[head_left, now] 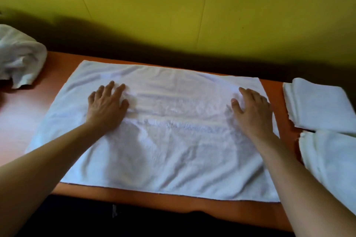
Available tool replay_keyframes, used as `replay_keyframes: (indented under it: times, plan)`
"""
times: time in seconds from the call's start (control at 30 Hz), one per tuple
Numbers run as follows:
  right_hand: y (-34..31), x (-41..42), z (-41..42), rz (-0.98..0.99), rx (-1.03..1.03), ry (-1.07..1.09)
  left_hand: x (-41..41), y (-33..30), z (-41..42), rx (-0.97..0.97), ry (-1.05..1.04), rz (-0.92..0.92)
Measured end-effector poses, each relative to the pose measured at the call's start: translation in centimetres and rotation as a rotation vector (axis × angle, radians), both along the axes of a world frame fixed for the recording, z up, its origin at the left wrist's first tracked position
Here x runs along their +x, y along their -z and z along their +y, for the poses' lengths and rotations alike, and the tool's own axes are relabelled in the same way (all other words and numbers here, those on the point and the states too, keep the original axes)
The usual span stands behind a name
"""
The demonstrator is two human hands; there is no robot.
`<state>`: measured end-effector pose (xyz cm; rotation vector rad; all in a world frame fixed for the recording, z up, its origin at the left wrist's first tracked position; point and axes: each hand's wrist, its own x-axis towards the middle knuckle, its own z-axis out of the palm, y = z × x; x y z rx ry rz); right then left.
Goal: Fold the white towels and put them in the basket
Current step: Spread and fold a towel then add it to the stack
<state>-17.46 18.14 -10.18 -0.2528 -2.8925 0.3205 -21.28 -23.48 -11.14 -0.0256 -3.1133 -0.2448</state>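
Both forearms reached across the white towel (163,136) I saw spread flat on the orange tabletop (192,205), left hand (107,106) and right hand (254,110) pressing it with fingers straight, folded towels (317,106) at right, crumpled towel (19,57) far left.

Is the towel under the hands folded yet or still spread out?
Spread out. The towel lies flat in one layer across the table, with both hands pressing on it.

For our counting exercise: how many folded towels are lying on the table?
2. One folded towel lies at the table's right edge; the second lies just nearer, partly cut off by the frame. More may be out of view.
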Motion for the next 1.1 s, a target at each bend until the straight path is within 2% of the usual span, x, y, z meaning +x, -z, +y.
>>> replay_keyframes:
  times: [0.1, 0.23, 0.33, 0.47, 0.53, 0.6, 0.67, 0.77, 0.9, 1.0, 1.1]
  plan:
    - [-0.7, -0.2, 1.8, 0.018, 0.009, -0.004, 3.0, -0.6, 5.4, 0.039, 0.158, 0.019]
    - [-1.5, -0.4, 4.9, -0.132, -0.004, 0.0, 7.5, -1.4, 14.7, 0.082, 0.405, -0.011]
    - [-1.9, -0.7, 6.0, -0.175, -0.008, -0.02, 10.8, -1.9, 20.8, 0.124, 0.613, -0.001]
    - [-2.2, -1.5, 6.6, -0.196, -0.063, 0.034, 14.7, -2.7, 27.0, 0.189, 0.927, 0.135]
    - [-2.3, -2.0, 6.8, -0.165, -0.117, 0.063, 16.2, -2.9, 28.9, 0.166, 1.034, 0.124]
    - [-2.3, -2.8, 7.0, -0.134, -0.172, 0.106, 17.2, -2.9, 29.9, 0.039, 1.113, 0.07]
    - [-2.2, -3.6, 7.3, -0.119, -0.238, 0.193, 17.5, -2.9, 30.2, -0.043, 1.113, 0.016]
    - [-2.1, -4.4, 7.3, -0.142, -0.365, 0.359, 17.7, -3.0, 30.3, -0.032, 1.082, 0.027]
    - [-2.7, -5.2, 7.5, -0.28, -0.414, 0.447, 18.2, -3.4, 30.3, -0.035, 1.033, 0.033]
    - [-3.3, -5.1, 7.8, -0.319, -0.564, 0.468, 18.5, -3.9, 30.2, 0.179, 0.876, -0.043]
    - [-4.4, -4.1, 8.4, -0.183, -0.833, 0.487, 19.4, -4.9, 30.1, 0.531, 0.678, -0.173]
